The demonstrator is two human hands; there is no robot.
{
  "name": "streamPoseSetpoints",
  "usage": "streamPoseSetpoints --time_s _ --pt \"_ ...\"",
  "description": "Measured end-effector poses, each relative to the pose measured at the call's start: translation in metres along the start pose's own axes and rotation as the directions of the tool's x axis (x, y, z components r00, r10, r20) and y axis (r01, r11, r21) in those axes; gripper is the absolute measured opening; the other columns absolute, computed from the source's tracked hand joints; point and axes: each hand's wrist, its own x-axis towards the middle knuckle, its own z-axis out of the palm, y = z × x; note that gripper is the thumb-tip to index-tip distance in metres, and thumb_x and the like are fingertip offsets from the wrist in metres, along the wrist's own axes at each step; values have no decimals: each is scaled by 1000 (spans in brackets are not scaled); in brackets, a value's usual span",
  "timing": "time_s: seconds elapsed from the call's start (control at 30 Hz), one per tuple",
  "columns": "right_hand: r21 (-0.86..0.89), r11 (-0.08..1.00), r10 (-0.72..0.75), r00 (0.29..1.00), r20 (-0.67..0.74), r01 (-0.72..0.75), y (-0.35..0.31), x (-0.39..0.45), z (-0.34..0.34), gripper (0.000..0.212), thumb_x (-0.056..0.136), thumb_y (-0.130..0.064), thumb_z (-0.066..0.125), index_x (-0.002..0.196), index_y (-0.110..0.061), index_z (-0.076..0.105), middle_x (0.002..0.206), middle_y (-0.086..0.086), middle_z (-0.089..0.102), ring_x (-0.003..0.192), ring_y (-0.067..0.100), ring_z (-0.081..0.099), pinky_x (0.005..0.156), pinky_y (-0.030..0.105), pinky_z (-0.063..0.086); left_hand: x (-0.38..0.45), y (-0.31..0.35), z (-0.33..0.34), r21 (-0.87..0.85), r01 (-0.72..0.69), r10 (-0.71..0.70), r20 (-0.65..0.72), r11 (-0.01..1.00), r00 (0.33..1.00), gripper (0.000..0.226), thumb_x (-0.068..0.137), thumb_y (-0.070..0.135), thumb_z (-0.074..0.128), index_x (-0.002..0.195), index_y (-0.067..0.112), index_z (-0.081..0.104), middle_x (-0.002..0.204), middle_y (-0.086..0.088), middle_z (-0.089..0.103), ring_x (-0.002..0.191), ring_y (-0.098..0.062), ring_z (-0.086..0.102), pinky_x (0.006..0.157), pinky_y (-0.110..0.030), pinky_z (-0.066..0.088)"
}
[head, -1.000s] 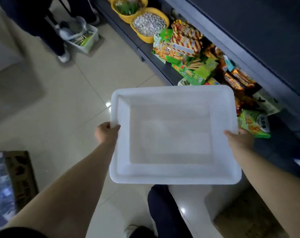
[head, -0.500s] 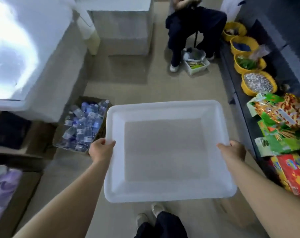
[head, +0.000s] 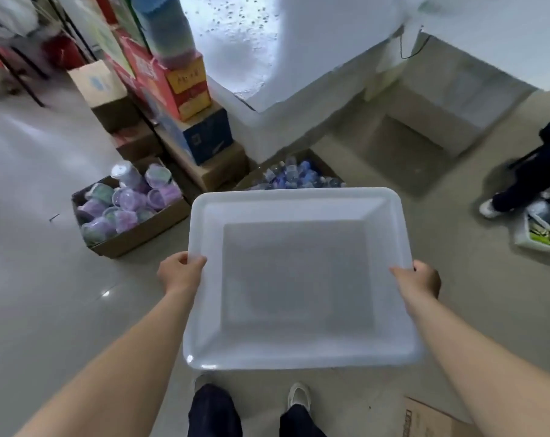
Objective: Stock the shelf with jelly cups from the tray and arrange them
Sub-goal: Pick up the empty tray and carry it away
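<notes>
Two hands held one white tray [head: 298, 203] out in front at waist height, over a pale tiled floor [head: 40, 279]. Far left on that floor, sat a cardboard box [head: 141, 234] packed with lidded jelly cups [head: 125, 203] in purple and green tints, well apart from the tray and from either hand. Behind it, stood stacked cartons [head: 185, 99], red, yellow and blue. Next along, gripped the tray's left rim near its middle with the left hand [head: 179, 274], thumb over the lip and fingers curled beneath. Between the two hands, showed only the tray's bare translucent bottom, held roughly level. Just beyond the far rim, lay a second box of small blue-capped bottles [head: 298, 176], partly hidden by the tray. Below the near rim, stood two feet in pale shoes [head: 298, 395]. Then gripped the right rim with the right hand [head: 420, 283] in the same way, thumb on top and fingers out of sight underneath. Far right, showed another person's dark trouser leg [head: 532, 175] and a small white bin [head: 541, 238] on the floor.
</notes>
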Motion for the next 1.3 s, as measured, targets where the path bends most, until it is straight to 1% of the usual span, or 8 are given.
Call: streamPoseSetpoints --time_s 0.23,0.37,0.53,0.67,0.8,0.87,1.0,1.3 --pt "-39 996 -82 993 90 85 -80 -83 98 14 78 -12 69 82 1 65 77 14 62 69 26 56 61 31 41 65 -39 -120 -69 73 -80 -103 995 991 27 76 15 71 57 20 53 72 -6 58 70 -22 52 67 -31 40" --pt "-47 994 -90 989 115 96 -127 -144 160 16 75 -13 70 87 -2 68 83 15 64 78 32 63 68 37 49 112 -52 -198 -45 77 -82 -131 996 988 11 78 16 71 72 17 62 75 -4 59 75 -23 54 74 -31 45" --pt "-23 990 -136 978 158 142 -193 -218 236 13 75 -13 69 85 -4 69 82 14 65 79 31 63 72 38 51 183 -63 -297 -99 72 -88 -175 992 981 8 75 15 72 73 9 68 72 -5 62 69 -22 56 67 -29 44" --pt "-7 981 -190 963 190 195 -246 -268 295 14 78 -13 68 88 -4 68 85 13 65 79 30 61 74 37 50 239 -65 -363 -94 47 -68 -232 994 970 11 75 15 74 69 11 66 75 -7 62 73 -22 57 76 -35 51" --pt "5 978 -202 951 235 207 -301 -304 356 16 83 -15 66 97 -8 65 93 12 63 89 34 61 82 43 51 303 -65 -411 -74 46 -65 -283 996 957 26 75 16 73 57 17 54 72 -8 59 71 -21 53 72 -32 48" --pt "11 978 -207 948 240 210 -329 -317 389 17 83 -17 65 98 -9 65 96 14 64 92 35 61 80 41 51 338 -63 -432 -68 47 -64 -294 997 954 21 75 17 74 62 15 58 73 -7 59 71 -20 53 70 -30 45" --pt "68 974 -226 942 248 216 -386 -338 455 7 80 -13 66 87 -11 65 90 12 65 80 29 59 71 34 47 416 -52 -468 -80 59 -79 -288 995 954 10 74 17 75 77 8 70 76 -6 63 74 -21 60 74 -34 50" --pt "18 981 -191 938 288 194 -533 -382 601 16 85 -19 63 95 -7 65 93 12 64 87 32 60 79 42 53 600 -13 -555 -106 82 -108 -269 991 957 10 75 14 74 84 9 72 77 -5 63 73 -20 58 75 -35 51"
